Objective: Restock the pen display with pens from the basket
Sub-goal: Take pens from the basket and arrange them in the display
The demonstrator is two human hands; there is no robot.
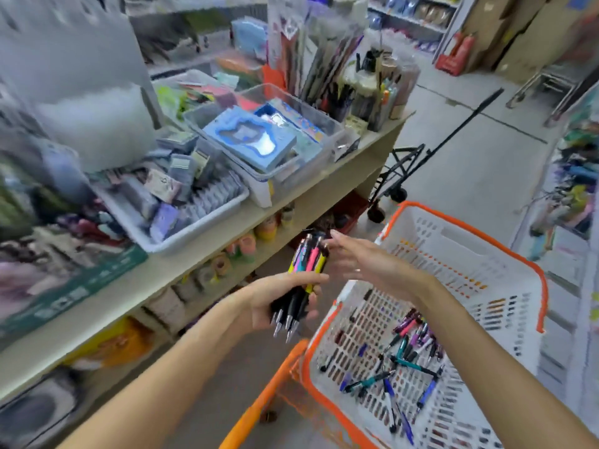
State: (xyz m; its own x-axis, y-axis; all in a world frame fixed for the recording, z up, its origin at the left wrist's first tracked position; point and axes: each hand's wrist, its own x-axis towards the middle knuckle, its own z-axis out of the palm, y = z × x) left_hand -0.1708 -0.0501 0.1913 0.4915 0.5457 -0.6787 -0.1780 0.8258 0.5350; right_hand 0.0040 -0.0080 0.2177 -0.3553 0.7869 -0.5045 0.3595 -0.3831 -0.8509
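the left hand (pixel 278 296) grips a bundle of pens (pixel 301 280) around its middle, fingers and thumb curled round them, tips pointing down and toward the camera, clicker ends up and away. the right hand (pixel 359 260) is spread, fingers straight, its fingertips touching or just beside the clicker ends, seemingly squaring them up. both forearms reach forward from the near edge, the right one crossing over the basket (pixel 486 241).

the pens look light, stiff and smooth, so a loose bundle could fan or slip; a grip around the middle, on the dark rubbery sections, seems surest.

more loose pens (pixel 405 361) lie on the basket's floor, near right. the pen display (pixel 372 92) looks to be the upright holders at the far end of the surface (pixel 372 140), well apart from the hands. bins of stationery (pixel 259 137) sit left.
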